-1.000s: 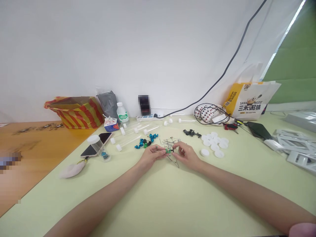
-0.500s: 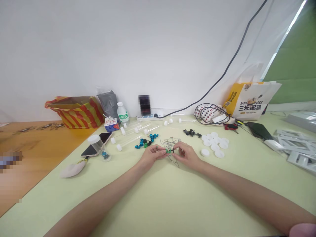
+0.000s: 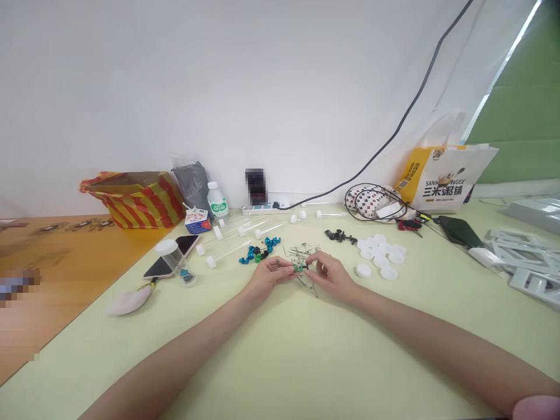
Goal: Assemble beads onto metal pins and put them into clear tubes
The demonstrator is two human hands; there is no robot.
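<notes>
Centre: small part [image 3: 298, 268], green and black. Lower centre: tabletop [image 3: 306, 356], pale yellow-green. Left: bag [image 3: 137, 203], red-and-yellow striped.

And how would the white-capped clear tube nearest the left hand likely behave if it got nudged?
The clear tube would probably roll, as it looks round and lies on its side, perhaps curving, since its white cap looks wider. It is likely stiff, given its straight shape, and seems light for its size, being see-through and slim.

Pale-green tabletop [image 3: 297, 350], white caps [image 3: 380, 252] (clustered), thin rods [image 3: 301, 252]
</notes>
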